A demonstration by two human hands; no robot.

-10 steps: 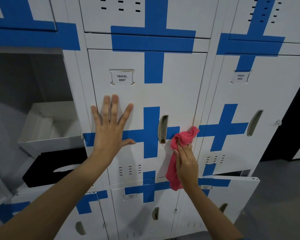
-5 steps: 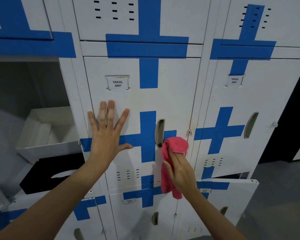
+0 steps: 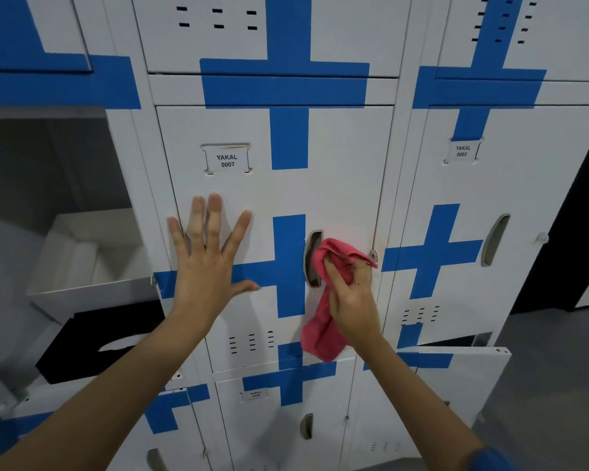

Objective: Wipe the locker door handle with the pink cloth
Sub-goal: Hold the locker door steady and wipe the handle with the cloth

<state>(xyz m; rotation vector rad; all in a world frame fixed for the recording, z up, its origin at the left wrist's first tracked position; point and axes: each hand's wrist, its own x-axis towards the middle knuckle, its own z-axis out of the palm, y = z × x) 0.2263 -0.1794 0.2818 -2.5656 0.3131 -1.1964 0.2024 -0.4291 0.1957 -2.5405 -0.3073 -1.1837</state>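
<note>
The white locker door (image 3: pixel 340 185) labelled YAKAL 0007 carries a blue cross and a recessed metal handle (image 3: pixel 312 246) near its right edge. My right hand (image 3: pixel 352 297) is closed on the pink cloth (image 3: pixel 330 260) and presses its bunched top against the handle's right side; the rest of the cloth hangs below my hand. The handle's lower right part is hidden by the cloth. My left hand (image 3: pixel 208 263) lies flat on the door with its fingers spread, left of the handle.
An open locker compartment (image 3: pixel 58 205) on the left holds a white box (image 3: pixel 92 256); a black box (image 3: pixel 92 345) sits below it. A lower locker door (image 3: pixel 456 372) at the right stands ajar. A neighbouring locker with handle (image 3: pixel 495 239) is to the right.
My right hand has carried the pink cloth leftwards from the door's right edge onto the handle. My left hand stays flat on the door.
</note>
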